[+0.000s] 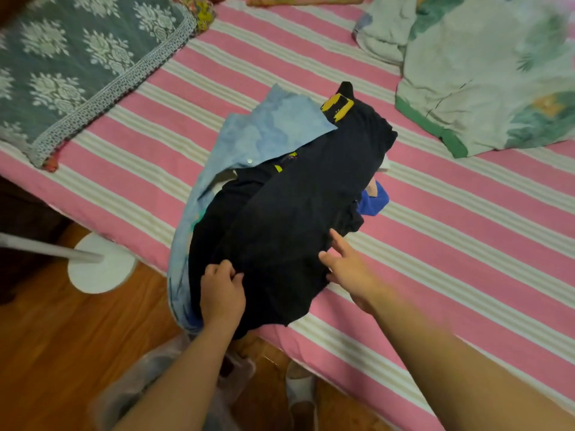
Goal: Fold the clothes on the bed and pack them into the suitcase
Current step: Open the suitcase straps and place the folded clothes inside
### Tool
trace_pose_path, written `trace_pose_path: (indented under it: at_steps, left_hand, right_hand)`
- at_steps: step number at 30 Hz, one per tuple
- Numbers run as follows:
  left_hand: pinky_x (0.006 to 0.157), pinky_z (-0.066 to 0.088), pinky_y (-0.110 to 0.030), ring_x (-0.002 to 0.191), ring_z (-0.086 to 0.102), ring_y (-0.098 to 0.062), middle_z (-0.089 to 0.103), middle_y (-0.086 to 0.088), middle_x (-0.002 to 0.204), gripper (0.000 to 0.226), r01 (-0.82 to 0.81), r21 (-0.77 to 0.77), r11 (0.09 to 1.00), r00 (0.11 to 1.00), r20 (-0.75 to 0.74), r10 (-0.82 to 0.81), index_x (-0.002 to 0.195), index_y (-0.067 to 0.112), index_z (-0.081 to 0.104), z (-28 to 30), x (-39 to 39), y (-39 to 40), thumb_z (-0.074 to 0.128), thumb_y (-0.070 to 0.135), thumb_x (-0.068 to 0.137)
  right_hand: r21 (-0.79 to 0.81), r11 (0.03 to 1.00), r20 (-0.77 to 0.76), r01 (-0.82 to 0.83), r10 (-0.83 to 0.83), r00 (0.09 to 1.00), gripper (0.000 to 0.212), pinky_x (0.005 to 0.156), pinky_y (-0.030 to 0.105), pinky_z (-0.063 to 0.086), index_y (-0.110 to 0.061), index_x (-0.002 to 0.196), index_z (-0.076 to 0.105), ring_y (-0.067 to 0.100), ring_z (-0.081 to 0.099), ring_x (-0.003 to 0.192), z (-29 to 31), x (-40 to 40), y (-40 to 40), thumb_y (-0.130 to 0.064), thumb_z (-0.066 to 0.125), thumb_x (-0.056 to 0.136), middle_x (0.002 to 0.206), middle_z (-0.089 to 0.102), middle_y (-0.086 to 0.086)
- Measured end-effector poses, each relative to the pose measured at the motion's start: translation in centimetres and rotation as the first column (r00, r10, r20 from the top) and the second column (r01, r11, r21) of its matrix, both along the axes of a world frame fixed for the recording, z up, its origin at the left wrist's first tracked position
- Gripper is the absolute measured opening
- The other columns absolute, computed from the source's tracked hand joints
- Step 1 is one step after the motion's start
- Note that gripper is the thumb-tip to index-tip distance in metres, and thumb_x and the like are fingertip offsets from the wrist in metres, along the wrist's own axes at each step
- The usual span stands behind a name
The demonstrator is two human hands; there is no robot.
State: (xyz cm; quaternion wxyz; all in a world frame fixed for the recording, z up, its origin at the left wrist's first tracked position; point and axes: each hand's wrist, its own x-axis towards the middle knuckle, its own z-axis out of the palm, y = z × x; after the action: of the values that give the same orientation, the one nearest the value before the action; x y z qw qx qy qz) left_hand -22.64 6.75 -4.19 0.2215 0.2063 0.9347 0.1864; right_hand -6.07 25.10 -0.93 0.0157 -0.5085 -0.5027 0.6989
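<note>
No readable text in view

A yellow printed patch sits at the far end of the black garment lying by the near edge of the bed; its black marks are too broken and blurred to read as letters; a smaller yellow print shows beneath the pale blue shirt, likewise illegible; no label, brand, number or sign can be made out anywhere else.
</note>
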Motion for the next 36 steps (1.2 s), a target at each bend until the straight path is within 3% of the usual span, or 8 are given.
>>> trace_pose_path:
  at_steps: [8,12,14,19,26,31,34,36]
  left_hand:
    - [0.059,0.038,-0.024,0.07,0.057,-0.014,0.059,-0.003,0.073,0.027,-0.003,0.13,0.992,0.977,0.213,-0.025,0.075,0.014,0.054,14.0,2.6,-0.6,0.075,0.02,0.091]
    - [0.057,0.037,-0.024,0.065,0.055,-0.012,0.057,-0.001,0.068,0.027,0.058,0.292,0.955,0.95,0.278,-0.143,0.075,0.008,0.054,21.9,7.0,3.7,0.076,0.019,0.087]
    - [0.056,0.036,-0.025,0.062,0.052,-0.012,0.055,0.002,0.067,0.027,0.077,0.355,0.932,0.915,0.345,-0.207,0.076,0.01,0.053,23.9,10.1,6.8,0.076,0.018,0.087]
    - [0.064,0.043,-0.021,0.071,0.051,-0.009,0.053,0.0,0.083,0.014,-0.094,0.495,0.864,0.755,0.601,-0.262,0.092,0.013,0.062,25.4,16.5,12.1,0.065,-0.001,0.092]
    - [0.068,0.047,-0.018,0.091,0.06,-0.015,0.057,-0.007,0.121,0.038,-0.05,0.259,0.965,0.819,0.563,-0.108,0.119,0.025,0.061,22.8,17.6,6.0,0.068,0.0,0.092]
    - [0.098,0.052,-0.04,0.119,0.061,-0.025,0.059,-0.009,0.135,0.055,-0.23,0.222,0.948,0.557,0.829,-0.059,0.149,0.025,0.042,21.5,19.8,3.4,0.064,0.019,0.1]
    - [0.088,0.055,-0.043,0.105,0.068,-0.03,0.072,-0.015,0.118,0.033,-0.636,0.041,0.771,0.125,0.991,0.05,0.133,0.012,0.06,20.8,19.3,4.4,0.052,0.028,0.105]
    - [0.074,0.055,-0.034,0.091,0.072,-0.024,0.076,-0.013,0.105,0.025,-0.691,0.056,0.721,0.138,0.989,0.055,0.121,0.008,0.065,20.8,18.2,4.9,0.046,0.014,0.106]
  right_hand:
    - [-0.088,0.996,0.114,-0.002,0.012,0.993,0.056,0.09,0.031,0.053,-0.034,0.149,0.036,0.025,0.054,0.127,9.0,4.9,-10.0,-0.008,0.052,0.102,0.154,0.041,0.005]
    - [0.023,1.0,0.115,0.003,-0.006,0.993,0.083,0.069,0.019,0.054,-0.041,0.157,0.018,0.023,0.052,0.129,13.4,8.1,-12.5,-0.01,0.066,0.096,0.158,0.029,-0.005]
    - [0.048,0.997,0.033,0.063,-0.064,0.997,0.094,0.078,0.023,0.057,-0.04,0.158,0.012,0.016,0.047,0.132,15.4,9.3,-11.6,-0.014,0.073,0.092,0.157,0.027,-0.011]
    - [0.35,0.924,0.118,0.152,-0.205,0.972,0.01,0.077,0.048,0.057,-0.015,0.1,0.066,0.025,0.067,0.085,17.6,11.5,-5.3,-0.012,0.058,0.096,0.094,0.073,0.009]
    - [0.618,0.785,0.305,-0.029,-0.206,0.93,0.021,0.058,0.035,0.039,-0.022,0.082,0.049,0.021,0.052,0.065,17.7,18.1,-2.8,-0.029,0.061,0.098,0.073,0.059,-0.002]
    - [0.579,0.786,0.226,-0.215,0.099,0.969,0.041,0.061,0.037,0.043,-0.02,0.068,0.055,0.016,0.048,0.058,18.3,17.5,-5.0,-0.044,0.052,0.101,0.062,0.056,-0.003]
    - [0.585,0.771,0.173,-0.251,0.184,0.968,0.044,0.061,0.038,0.04,-0.012,0.07,0.056,0.011,0.043,0.058,19.4,16.6,-5.6,-0.042,0.052,0.102,0.061,0.052,-0.005]
    - [0.599,0.765,0.159,-0.238,0.177,0.971,0.044,0.06,0.036,0.035,-0.012,0.067,0.052,0.012,0.041,0.058,20.7,16.5,-5.2,-0.039,0.053,0.101,0.061,0.048,-0.005]
